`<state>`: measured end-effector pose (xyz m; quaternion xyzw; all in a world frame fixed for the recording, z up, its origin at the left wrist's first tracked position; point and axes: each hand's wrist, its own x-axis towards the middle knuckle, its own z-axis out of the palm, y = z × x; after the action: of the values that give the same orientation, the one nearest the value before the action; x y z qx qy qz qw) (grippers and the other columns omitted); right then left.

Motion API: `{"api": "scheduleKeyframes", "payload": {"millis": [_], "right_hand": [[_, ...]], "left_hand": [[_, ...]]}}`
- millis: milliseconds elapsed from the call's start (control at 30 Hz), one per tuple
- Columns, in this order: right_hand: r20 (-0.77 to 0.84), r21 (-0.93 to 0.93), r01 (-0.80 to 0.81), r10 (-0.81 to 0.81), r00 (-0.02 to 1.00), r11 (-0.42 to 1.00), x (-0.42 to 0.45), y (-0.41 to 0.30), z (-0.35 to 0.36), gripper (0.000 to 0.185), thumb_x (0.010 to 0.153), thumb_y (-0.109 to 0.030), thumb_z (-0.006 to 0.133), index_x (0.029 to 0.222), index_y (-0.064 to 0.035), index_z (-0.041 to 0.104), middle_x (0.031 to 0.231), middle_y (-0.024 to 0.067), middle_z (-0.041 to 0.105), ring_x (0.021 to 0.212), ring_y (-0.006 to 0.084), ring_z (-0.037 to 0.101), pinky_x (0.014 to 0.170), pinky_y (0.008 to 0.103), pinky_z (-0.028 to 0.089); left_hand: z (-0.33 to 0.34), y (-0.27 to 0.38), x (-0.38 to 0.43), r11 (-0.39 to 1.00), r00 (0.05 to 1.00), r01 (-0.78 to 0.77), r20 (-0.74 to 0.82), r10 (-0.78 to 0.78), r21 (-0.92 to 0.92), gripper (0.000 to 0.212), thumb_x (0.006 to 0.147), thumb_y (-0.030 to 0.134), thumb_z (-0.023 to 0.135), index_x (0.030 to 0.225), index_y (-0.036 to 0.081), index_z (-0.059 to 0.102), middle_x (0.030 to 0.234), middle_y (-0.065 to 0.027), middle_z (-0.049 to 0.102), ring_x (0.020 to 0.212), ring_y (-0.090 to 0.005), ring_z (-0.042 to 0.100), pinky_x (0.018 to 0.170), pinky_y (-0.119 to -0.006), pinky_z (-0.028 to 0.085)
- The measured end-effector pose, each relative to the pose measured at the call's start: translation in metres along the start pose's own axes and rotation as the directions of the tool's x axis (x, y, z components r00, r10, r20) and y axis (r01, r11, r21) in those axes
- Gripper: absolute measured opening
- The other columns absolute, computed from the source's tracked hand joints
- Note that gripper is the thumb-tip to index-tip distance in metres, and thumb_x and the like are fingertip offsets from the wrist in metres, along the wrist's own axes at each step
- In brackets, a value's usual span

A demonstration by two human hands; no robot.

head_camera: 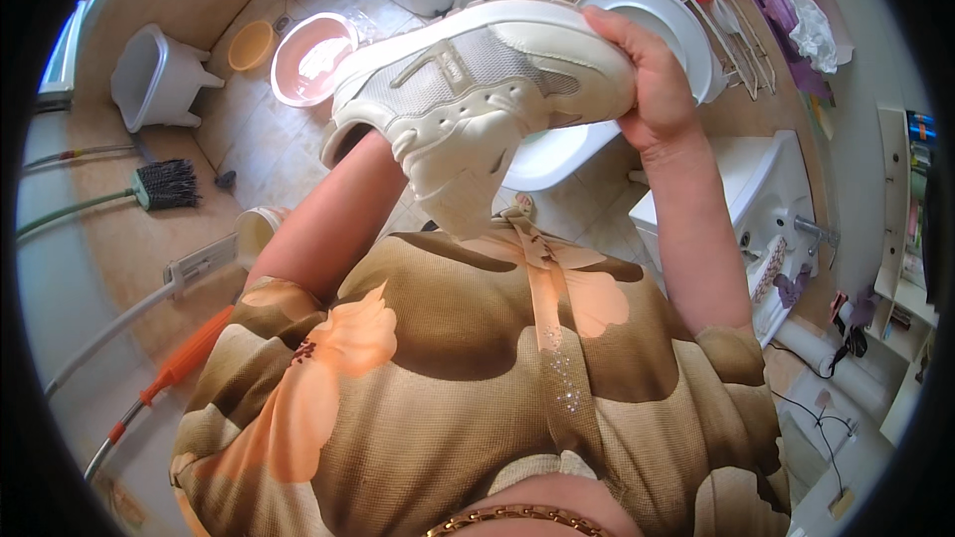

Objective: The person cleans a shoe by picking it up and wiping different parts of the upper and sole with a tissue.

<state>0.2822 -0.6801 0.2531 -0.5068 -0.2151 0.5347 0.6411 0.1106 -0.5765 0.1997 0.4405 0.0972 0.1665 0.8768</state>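
An off-white sneaker (477,82) with grey mesh panels is held up before my chest, its sole facing away at the top. Its tongue (466,171) hangs down towards my shirt, and the eyelets in view carry no lace. My right hand (664,89) grips the toe end, thumb over the sole's edge and fingers on the upper. My left forearm (336,209) runs into the opening at the heel end. The left hand itself is hidden inside the shoe, so its fingers cannot be seen.
Beyond the shoe are a pink basin (313,78), a yellow basin (251,46), an upturned white stool (153,78) and a toilet (548,164). A brush broom (164,185) and an orange-handled pole (183,358) are at left. At right stands a washbasin (776,201) with a tap.
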Motion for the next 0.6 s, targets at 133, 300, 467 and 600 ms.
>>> {"api": "scheduleKeyframes", "payload": {"millis": [133, 300, 467, 600], "right_hand": [[-0.008, -0.046, 0.037, -0.038, 0.999, 0.998, 0.004, -0.006, 0.006, 0.033, 0.089, -0.022, 0.061, 0.107, 0.0048, 0.065, 0.098, 0.011, 0.068, 0.087, 0.0156, 0.064, 0.079, 0.028, 0.051], [-0.091, -0.04, 0.004, -0.008, 0.996, 0.999, -0.001, -0.008, 0.014, 0.033, 0.089, -0.022, 0.061, 0.108, 0.0046, 0.064, 0.099, 0.0115, 0.068, 0.087, 0.0171, 0.066, 0.079, 0.0287, 0.052], [-0.179, 0.039, -0.141, 0.146, 0.973, 0.989, -0.001, 0.003, 0.02, 0.03, 0.09, -0.025, 0.06, 0.104, 0.0009, 0.065, 0.097, 0.0106, 0.068, 0.086, 0.0182, 0.066, 0.081, 0.0305, 0.053], [-0.055, -0.017, -0.246, 0.245, 0.968, 0.969, 0.013, -0.001, 0.014, 0.041, 0.097, -0.035, 0.051, 0.114, 0.0008, 0.062, 0.107, 0.0101, 0.067, 0.1, 0.0186, 0.064, 0.092, 0.0317, 0.049]], "left_hand": [[-0.006, 0.0, -0.006, 1.0, 1.0, -0.004, -0.011, 0.004, -0.004, 0.056, 0.097, 0.037, 0.047, 0.138, 0.0, 0.041, 0.136, -0.0196, 0.049, 0.122, -0.0301, 0.052, 0.104, -0.041, 0.044], [-0.002, 0.001, -0.002, 1.0, 1.0, 0.0, 0.022, 0.0, -0.003, 0.055, 0.096, 0.036, 0.048, 0.138, 0.0, 0.041, 0.136, -0.0193, 0.049, 0.122, -0.0297, 0.052, 0.104, -0.041, 0.044], [-0.001, -0.006, 0.004, 1.0, 0.999, -0.001, 0.052, 0.0, 0.008, 0.055, 0.096, 0.036, 0.049, 0.138, 0.001, 0.042, 0.135, -0.0191, 0.049, 0.122, -0.0293, 0.052, 0.103, -0.04, 0.045], [0.0, -0.01, 0.003, 1.0, 0.999, -0.018, 0.042, 0.018, 0.008, 0.055, 0.095, 0.035, 0.049, 0.137, 0.001, 0.042, 0.135, -0.0189, 0.049, 0.122, -0.0291, 0.052, 0.103, -0.04, 0.045]]}}
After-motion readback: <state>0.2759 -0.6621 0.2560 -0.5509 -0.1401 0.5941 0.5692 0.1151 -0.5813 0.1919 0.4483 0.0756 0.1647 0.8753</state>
